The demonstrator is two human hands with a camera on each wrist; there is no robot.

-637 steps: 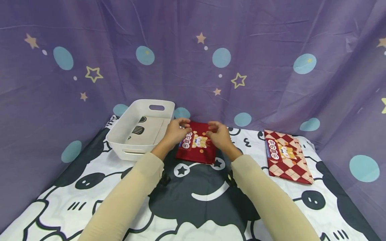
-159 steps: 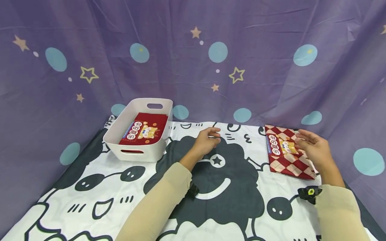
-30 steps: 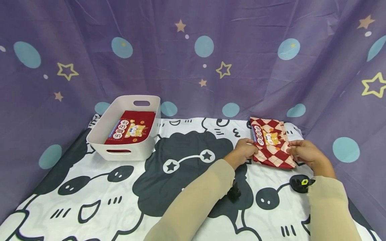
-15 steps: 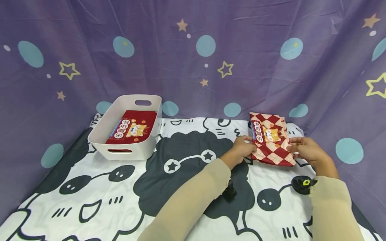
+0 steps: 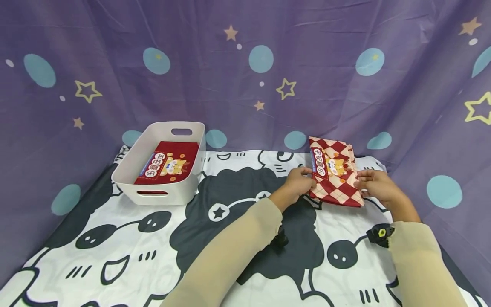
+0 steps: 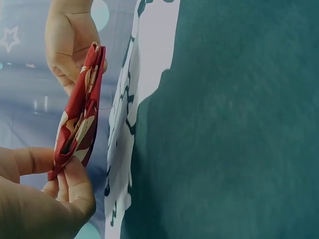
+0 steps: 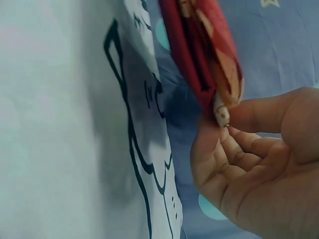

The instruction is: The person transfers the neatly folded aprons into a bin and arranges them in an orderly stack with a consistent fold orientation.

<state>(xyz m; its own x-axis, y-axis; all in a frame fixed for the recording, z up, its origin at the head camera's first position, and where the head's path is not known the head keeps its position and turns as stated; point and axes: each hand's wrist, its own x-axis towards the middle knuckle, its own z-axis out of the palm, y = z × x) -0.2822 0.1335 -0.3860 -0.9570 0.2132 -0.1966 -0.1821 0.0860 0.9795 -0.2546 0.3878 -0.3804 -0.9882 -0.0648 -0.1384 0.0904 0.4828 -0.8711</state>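
Between my two hands is a folded red-and-cream checked cloth (image 5: 337, 189) with a cartoon dog print and a lettered label. My left hand (image 5: 297, 183) pinches its left edge, thumb on one face and fingers on the other in the left wrist view. On the opposite edge, the right hand (image 7: 264, 169) pinches a corner between thumb and fingers. Both wrist views show the cloth (image 6: 82, 117) edge-on, its folded layers stacked, raised off the bedspread. A plain red folded cloth (image 5: 178, 149) with a similar print lies inside the white basket (image 5: 165, 197).
The basket stands at the back left, with handle slots in its end walls. A black-and-white cartoon bedspread (image 5: 126, 238) covers the surface. Behind it hangs a purple curtain (image 5: 215, 89) with stars and blue dots, close to the far edge.
Both hands have taken hold of the checked cloth, raised it and shifted it left. Much earlier the hands were at the plain red cloth, which has since gone from the bedspread into the basket.
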